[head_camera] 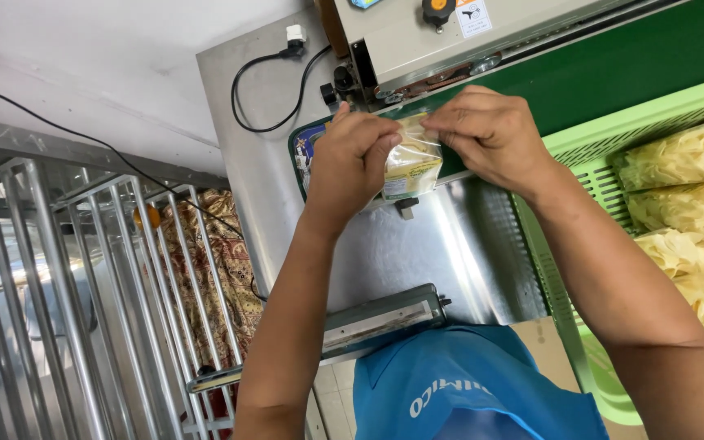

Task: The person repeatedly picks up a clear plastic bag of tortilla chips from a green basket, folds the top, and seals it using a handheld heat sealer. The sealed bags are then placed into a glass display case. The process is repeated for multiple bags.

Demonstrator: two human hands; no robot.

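Both of my hands hold a small clear plastic bag of pale yellow chips (pixel 411 167) with a yellow label. My left hand (pixel 350 167) pinches the bag's top left corner. My right hand (pixel 486 134) pinches the top right edge. The bag's mouth sits at the entry of a grey band sealing machine (pixel 417 41), just above its green conveyor belt (pixel 613 81).
A light green plastic crate (pixel 580 155) at the right holds several filled chip bags (pixel 694 220). A steel table top (pixel 417 253) lies under the hands. A black power cable (pixel 246 90) runs to the machine. Steel railings (pixel 83 285) stand at the left.
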